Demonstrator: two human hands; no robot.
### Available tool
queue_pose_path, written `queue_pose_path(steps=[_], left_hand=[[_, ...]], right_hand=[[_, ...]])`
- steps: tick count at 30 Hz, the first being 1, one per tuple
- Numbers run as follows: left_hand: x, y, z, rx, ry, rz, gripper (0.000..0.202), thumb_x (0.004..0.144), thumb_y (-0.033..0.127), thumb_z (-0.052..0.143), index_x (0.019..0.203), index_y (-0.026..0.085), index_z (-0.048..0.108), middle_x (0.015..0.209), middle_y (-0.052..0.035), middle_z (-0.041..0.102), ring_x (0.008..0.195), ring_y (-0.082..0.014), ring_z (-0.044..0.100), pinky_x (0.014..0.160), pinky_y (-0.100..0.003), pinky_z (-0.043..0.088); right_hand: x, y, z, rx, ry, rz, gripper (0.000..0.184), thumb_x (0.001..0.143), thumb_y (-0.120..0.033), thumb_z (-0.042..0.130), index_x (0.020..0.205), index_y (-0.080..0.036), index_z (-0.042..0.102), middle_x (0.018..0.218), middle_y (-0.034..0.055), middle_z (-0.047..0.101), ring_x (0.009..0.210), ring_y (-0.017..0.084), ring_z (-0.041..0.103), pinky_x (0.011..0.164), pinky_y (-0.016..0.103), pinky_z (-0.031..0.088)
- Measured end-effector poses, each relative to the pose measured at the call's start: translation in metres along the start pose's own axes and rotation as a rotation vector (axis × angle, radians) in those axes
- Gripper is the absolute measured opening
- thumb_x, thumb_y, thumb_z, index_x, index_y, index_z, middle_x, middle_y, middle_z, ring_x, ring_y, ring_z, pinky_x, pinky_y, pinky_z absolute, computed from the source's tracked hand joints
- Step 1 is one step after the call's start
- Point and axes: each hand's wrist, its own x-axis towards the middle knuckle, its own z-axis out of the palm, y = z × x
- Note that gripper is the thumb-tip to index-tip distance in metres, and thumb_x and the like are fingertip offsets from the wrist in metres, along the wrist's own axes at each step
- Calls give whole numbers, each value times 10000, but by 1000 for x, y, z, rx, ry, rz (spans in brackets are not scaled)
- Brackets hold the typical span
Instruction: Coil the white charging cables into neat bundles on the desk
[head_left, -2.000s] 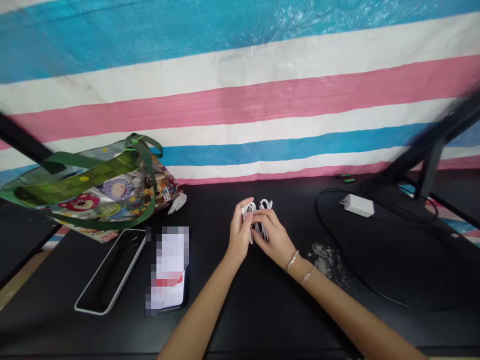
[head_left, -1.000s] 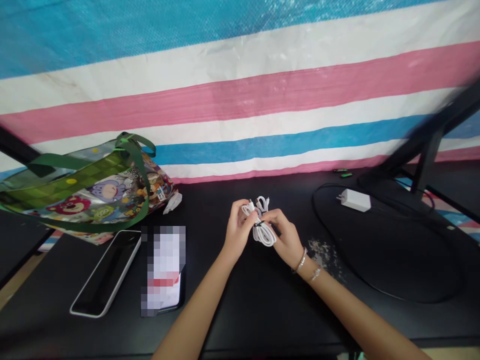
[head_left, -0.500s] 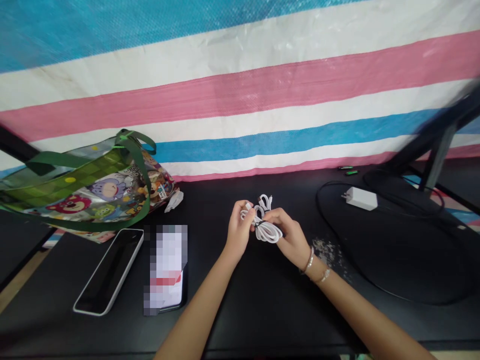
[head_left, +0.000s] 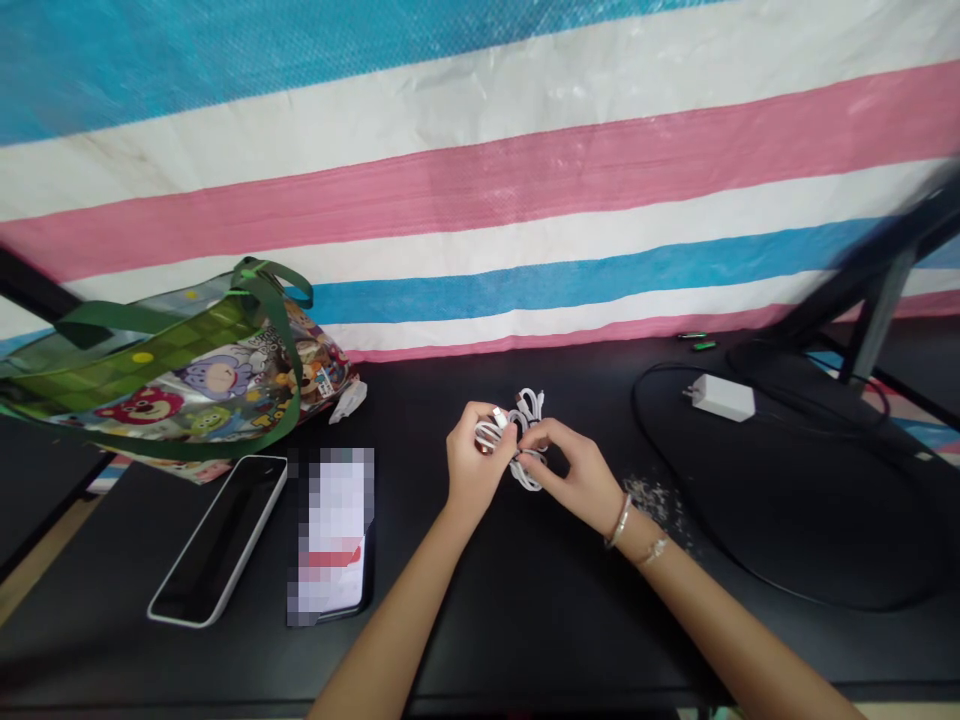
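A coiled white cable (head_left: pixel 523 420) is held between both hands above the black table (head_left: pixel 525 600). My left hand (head_left: pixel 471 462) is closed round the coil's left side. My right hand (head_left: pixel 574 472) pinches the coil from the right, with bracelets on its wrist. Loops and plug ends stick up above the fingers. The lower part of the bundle is hidden by my fingers.
A cartoon-print bag with green straps (head_left: pixel 180 375) lies at the left. A white-edged phone (head_left: pixel 217 540) and a second phone (head_left: pixel 331 545) lie before it. A white charger plug (head_left: pixel 721 397) rests on a black round monitor base (head_left: pixel 795 480) at the right. A striped sheet (head_left: pixel 480 180) hangs behind.
The coil has been pulled in tighter between my hands; the loops that stuck out to the right half a second ago are now tucked behind my right fingers.
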Motion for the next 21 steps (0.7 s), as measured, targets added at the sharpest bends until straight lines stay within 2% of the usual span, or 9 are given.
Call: queue_pose_path(steps=[9,13,17,21], left_hand=[[1,-2,2,130,1,-48,92,653,195,645,735,202,603,607,56,580,501,-92,493,512,-195,369],[1,-3,2,168,4,-42,105,653,179,658,750,204,626,615,53,595,508,-94,502,523,-198,368],[1,-2,1,103,30,-47,77,679,199,634,755,200,627,669,35,632,526,-97,525,532,-198,392],[4,0,-1,-28,73,-52,79,687,227,618,754,186,619,691,18,635,562,-107,548,556,-202,431]], right_hand=[[0,-1,-3,-182,45,-133,229,919,-321,501,716,-240,571,653,20,624,618,177,577,584,298,491],[0,-4,-3,-197,69,-197,234,927,-291,495,709,-233,554,613,6,591,581,164,546,561,279,467],[0,-5,-3,-170,68,-174,220,921,-266,501,707,-233,540,613,-2,585,577,157,550,552,267,464],[1,1,-6,-166,116,-68,210,905,-268,500,700,-237,535,632,6,603,594,163,566,563,275,476]])
